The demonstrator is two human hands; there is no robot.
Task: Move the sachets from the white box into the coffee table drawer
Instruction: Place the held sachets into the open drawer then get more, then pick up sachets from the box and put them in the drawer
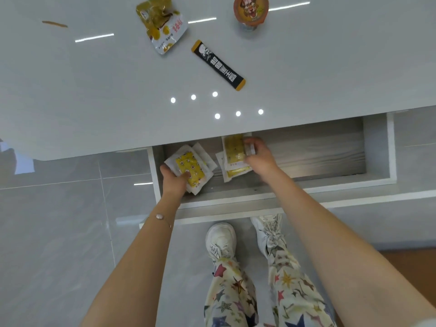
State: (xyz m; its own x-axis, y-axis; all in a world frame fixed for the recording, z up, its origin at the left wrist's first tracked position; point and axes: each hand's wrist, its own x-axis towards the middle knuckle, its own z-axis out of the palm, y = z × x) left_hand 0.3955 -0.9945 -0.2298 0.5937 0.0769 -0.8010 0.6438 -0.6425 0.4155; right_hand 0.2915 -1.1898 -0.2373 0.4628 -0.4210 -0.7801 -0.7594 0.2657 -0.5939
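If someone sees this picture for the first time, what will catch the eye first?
Both hands reach into the open drawer: the left hand grips a stack of yellow sachets, the right hand holds a second stack beside it. On the glossy tabletop above lie a black stick packet and a yellow pouch.

Head camera, steeply down, near open drawer (259,185).

Both forearms are bare to the wrists. Just behind the left hand (173,179), a thin chain bracelet (160,217) with a small pale pink oval stone circles the wrist. Below the right hand (259,156) show cream trousers (236,291) printed with multicoloured stars and chunky white lace-up sneakers (220,239).
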